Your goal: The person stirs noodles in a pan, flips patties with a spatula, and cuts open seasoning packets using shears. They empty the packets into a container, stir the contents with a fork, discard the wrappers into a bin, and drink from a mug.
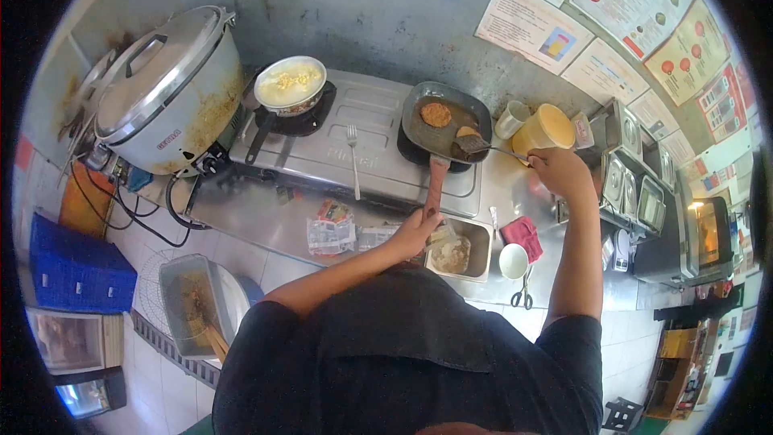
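My left hand (414,235) is closed round the lower end of the brown handle of a square frying pan (420,130), which sits on the right burner. My right hand (561,169) grips a spatula (473,143) by its handle, with the blade down in the pan's right side. A browned round patty (436,115) lies in the oily pan, apart from the blade. Beside the blade, a second brown piece (466,132) shows, partly covered by it.
A pot with yellowish bits (291,80) stands on the left burner, a fork (353,163) between. A large rice cooker (165,97) is far left. A yellow tub (550,127), white bowl (514,261), scissors (522,296), red cloth (522,236) and powder container (459,253) lie rightward.
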